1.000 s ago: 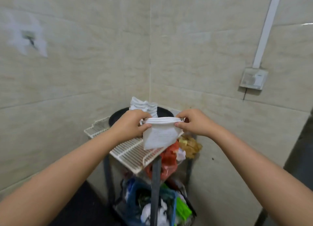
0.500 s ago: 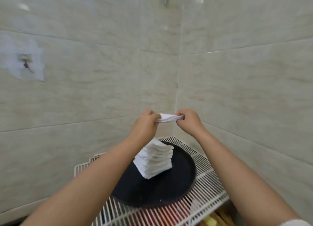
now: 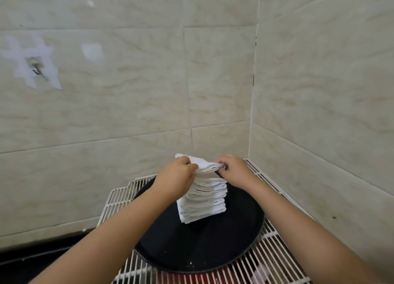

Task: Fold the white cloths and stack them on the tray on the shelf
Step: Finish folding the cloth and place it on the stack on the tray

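Fingers (image 3: 193,168) of both hands pinch one folded cloth (image 3: 205,166) atop tall stack (image 3: 202,200), tray (image 3: 198,247) centre (placement unfinished; remaining cloths unseen).

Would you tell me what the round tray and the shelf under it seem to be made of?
Tray: matte black with a raised rim, likely plastic or coated metal; the look leaves it open. Shelf: thin parallel rods, smooth white finish, apparently coated metal wire.

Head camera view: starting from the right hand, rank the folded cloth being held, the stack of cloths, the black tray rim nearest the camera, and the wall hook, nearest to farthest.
1. Folded cloth: pinched in the right hand.
2. Stack of cloths: just below.
3. Tray rim: near edge, toward the camera.
4. Wall hook: far left, on the wall.
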